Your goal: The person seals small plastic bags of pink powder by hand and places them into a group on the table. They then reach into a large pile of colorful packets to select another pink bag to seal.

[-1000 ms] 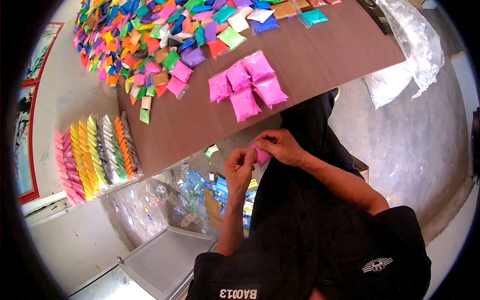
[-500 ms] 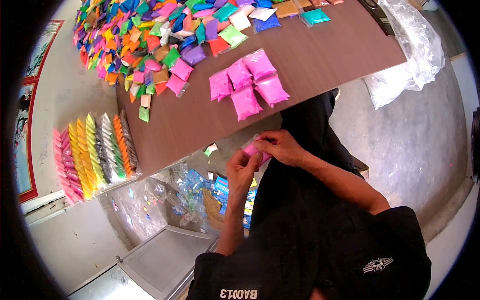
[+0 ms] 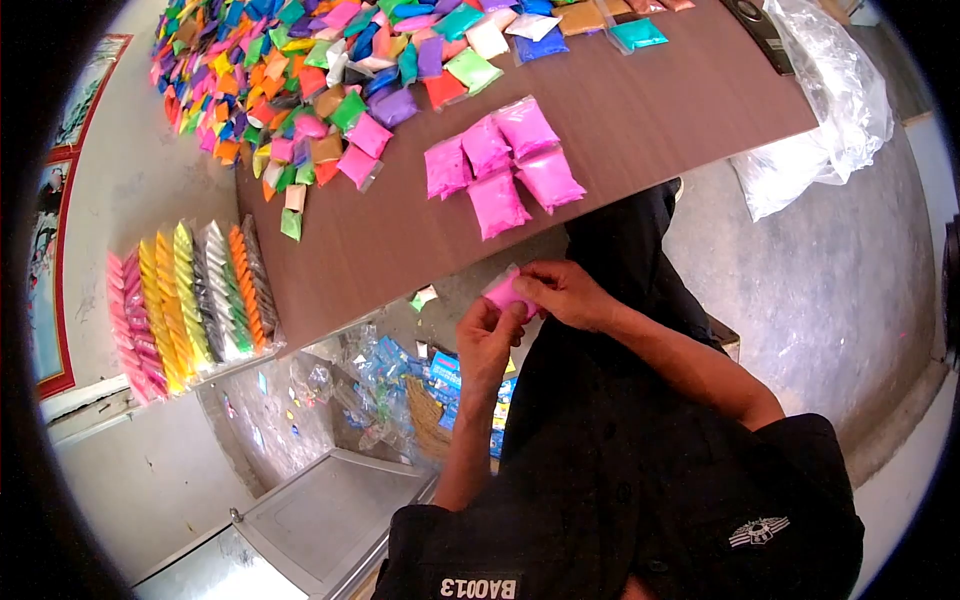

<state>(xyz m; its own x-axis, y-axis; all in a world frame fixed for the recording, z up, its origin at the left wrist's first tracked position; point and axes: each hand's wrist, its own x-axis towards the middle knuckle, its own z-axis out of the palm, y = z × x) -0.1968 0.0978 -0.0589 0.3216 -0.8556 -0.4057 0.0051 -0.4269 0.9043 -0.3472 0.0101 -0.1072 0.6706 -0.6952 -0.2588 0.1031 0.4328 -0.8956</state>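
Between both hands, just off the table's near edge and above my lap, is a small pink packet point(image 3: 507, 291) in clear wrap. My left hand point(image 3: 487, 332) pinches its lower left side with thumb and fingers. On the right side, my right hand point(image 3: 565, 293) grips it with the thumb laid over the top. Parts of the packet are hidden behind the fingers. Beyond my hands, several similar pink packets point(image 3: 497, 204) lie flat in a close group on the brown table point(image 3: 640, 120).
A large heap of multicoloured packets point(image 3: 330, 90) covers the far left of the table. Rows of stacked packets in clear sleeves point(image 3: 183, 305) stand at the left edge. A clear plastic bag point(image 3: 810, 150) hangs at the right end. Plastic wrappers point(image 3: 385, 375) litter the floor below.
The view has shifted slightly. Both hands stay on the pink packet in nearly the same place, with only a small shift of the fingers.
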